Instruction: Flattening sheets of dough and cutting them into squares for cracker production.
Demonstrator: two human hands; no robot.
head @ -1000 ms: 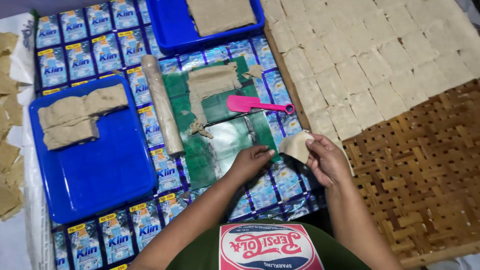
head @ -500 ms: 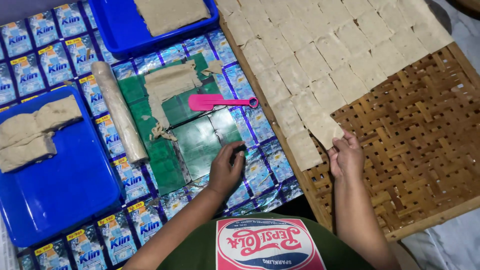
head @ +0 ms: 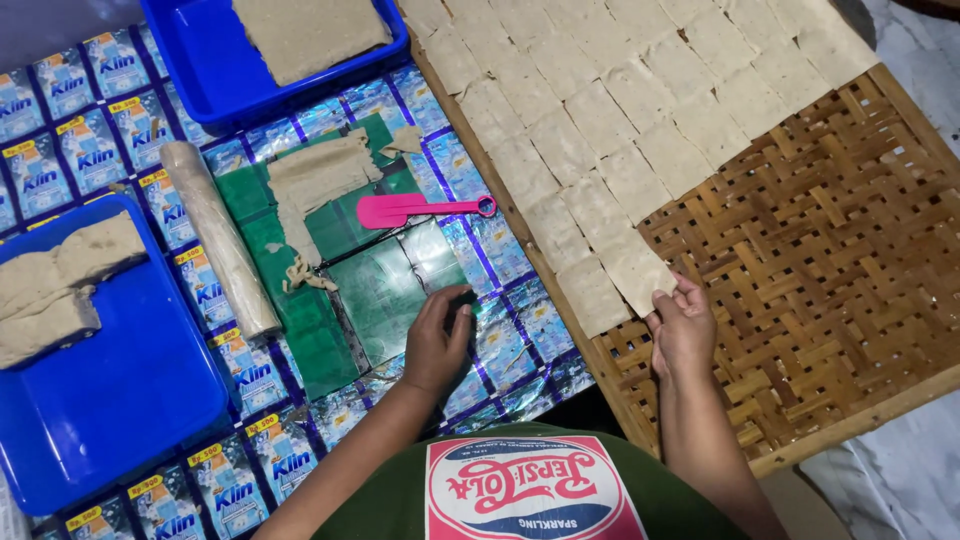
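A: Nearest first. Where is the left hand (head: 437,340)?

B: Flat, palm down, fingers loosely curled, on the green plastic sheet (head: 385,290) spread over the counter (head: 505,330) lined with shiny blue sachet wrappers. It holds nothing that I can see.

A: And the right hand (head: 683,330)?

B: On the brown woven bamboo tray (head: 820,270), fingertips pinching the near edge of a thin pale square of rolled dough (head: 637,270). Light hold at the edge only, the rest of the square lies flat on the weave.

A: Which way does that square lie from the hand?

B: Just ahead and a bit to the left of the fingertips, touching them. It closes the near end of the rows of pale dough squares (head: 640,110) that run away up the tray, and sits edge to edge with its neighbours. Bare weave is to the right of it.

A: Which hand is nearer the sheet work?

B: The left. Past it lies the pink plastic scraper (head: 425,209), handle pointing right, long axis across the view. Beyond that, a ragged strip of pale dough (head: 315,180) on the green sheet, and a plastic-wrapped rolling pin (head: 220,240) to its left, running near to far.

A: Farther out?

B: A blue plastic tray at left (head: 120,400) with dough lumps, another blue plastic tray at top (head: 200,60) with a flat slab.
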